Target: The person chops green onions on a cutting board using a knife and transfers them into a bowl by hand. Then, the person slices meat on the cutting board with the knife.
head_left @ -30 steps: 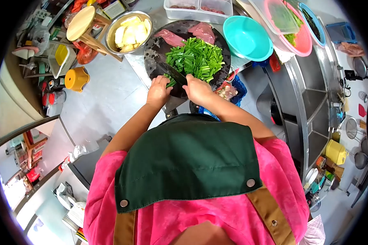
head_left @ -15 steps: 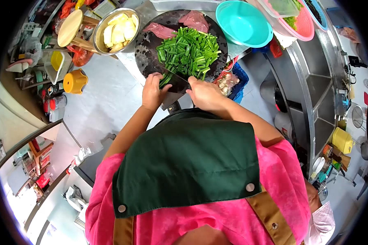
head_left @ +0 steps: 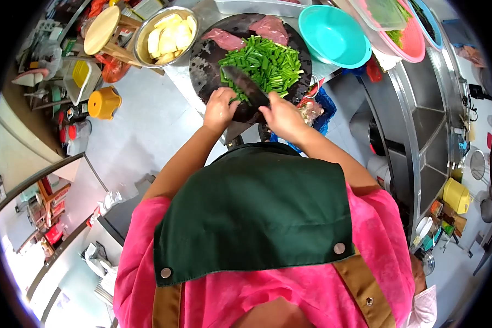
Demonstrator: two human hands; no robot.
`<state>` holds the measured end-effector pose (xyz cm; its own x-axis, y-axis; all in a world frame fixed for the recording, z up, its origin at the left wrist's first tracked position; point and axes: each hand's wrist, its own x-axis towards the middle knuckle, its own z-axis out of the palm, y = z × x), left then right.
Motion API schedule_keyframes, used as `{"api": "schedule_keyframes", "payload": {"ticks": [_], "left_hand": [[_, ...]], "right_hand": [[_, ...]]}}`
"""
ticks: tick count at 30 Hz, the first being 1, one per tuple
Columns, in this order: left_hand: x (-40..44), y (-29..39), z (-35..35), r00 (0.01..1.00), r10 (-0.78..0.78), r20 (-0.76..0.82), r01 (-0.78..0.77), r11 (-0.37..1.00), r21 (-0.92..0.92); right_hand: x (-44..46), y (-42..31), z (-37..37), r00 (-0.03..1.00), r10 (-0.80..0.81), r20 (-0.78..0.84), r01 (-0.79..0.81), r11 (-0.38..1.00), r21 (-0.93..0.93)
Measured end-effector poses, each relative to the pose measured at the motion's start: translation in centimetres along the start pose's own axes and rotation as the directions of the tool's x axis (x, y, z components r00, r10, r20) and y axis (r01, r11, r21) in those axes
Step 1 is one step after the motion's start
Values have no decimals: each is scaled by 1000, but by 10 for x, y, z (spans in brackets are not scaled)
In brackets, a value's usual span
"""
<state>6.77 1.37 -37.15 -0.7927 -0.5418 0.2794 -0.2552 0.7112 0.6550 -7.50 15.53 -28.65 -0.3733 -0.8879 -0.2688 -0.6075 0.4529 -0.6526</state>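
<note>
A round dark chopping board carries a heap of cut green stalks. My right hand is closed round the handle of a wide-bladed knife. Its dark blade slants up and left over the near-left part of the heap. Beside the blade, my left hand has its fingers curled on a few green stalks at the board's near edge; the fingertips are partly hidden. Two pieces of raw meat, one on the left and one on the right, lie along the far side of the board.
Left of the board stands a metal bowl of pale yellow pieces. A turquoise basin and a pink basket are to the right. Below the board's right side is a blue bag. A yellow stool stands on the floor.
The knife blade has swung up and away from near the board's front edge, onto the heap's left side. My left hand stays by the stalks. The whole view has shifted slightly.
</note>
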Motion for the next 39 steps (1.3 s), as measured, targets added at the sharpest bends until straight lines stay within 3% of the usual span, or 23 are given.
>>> {"api": "schedule_keyframes", "payload": {"ticks": [1, 5, 7, 10, 12, 20, 21, 24, 26, 28, 31, 32, 34, 36, 39], "left_hand": [[1, 3, -1, 996, -78, 34, 77, 997, 23], [-18, 8, -21, 995, -68, -72, 73, 995, 69], [-35, 3, -29, 996, -76, -52, 81, 991, 105], [-43, -6, -28, 999, 10, -36, -5, 991, 133], [-41, -1, -25, 998, -27, -59, 32, 995, 95], [-31, -1, -20, 1000, -26, -14, 27, 995, 100], [-26, -3, -16, 1000, -23, -12, 24, 995, 100], [-11, 4, -12, 985, -169, 25, 167, 983, 82], [-7, 9, -12, 933, -360, -11, 354, 923, -153], [-18, 1, -19, 905, -407, -125, 373, 899, -231], [-33, -1, -28, 864, -489, -119, 451, 857, -248], [-36, -1, -28, 865, -487, -120, 449, 859, -247], [-37, 3, -31, 958, -287, -5, 287, 957, 37], [-32, 13, -32, 973, -226, 58, 222, 973, 67], [-14, 26, -27, 958, -281, -60, 280, 960, -27]], "right_hand": [[-4, -6, -7, 1000, 6, -24, -6, 1000, -6], [-11, -14, -21, 999, 10, 32, -9, 999, -40], [-13, -15, -21, 979, -16, 205, 31, 997, -70], [-16, -10, -10, 946, -24, 322, 70, 989, -132], [-15, -7, -4, 938, -24, 345, 73, 989, -129], [7, -16, 15, 963, -4, 271, 35, 994, -108], [5, -9, 13, 978, -39, 204, 52, 997, -61], [-7, 3, -3, 1000, -13, 8, 13, 1000, 3], [-16, 7, -14, 997, -27, -68, 27, 1000, 0], [-23, 7, -22, 999, 23, -48, -21, 999, 43], [-28, 6, -22, 997, 32, 63, -31, 999, -10], [-30, 7, -21, 998, 30, 60, -29, 1000, -9], [-33, 9, -17, 991, -34, 130, 43, 997, -60], [-36, 8, -20, 986, 49, 161, -40, 997, -59], [-49, 37, -12, 979, 28, -204, -24, 999, 23]]}}
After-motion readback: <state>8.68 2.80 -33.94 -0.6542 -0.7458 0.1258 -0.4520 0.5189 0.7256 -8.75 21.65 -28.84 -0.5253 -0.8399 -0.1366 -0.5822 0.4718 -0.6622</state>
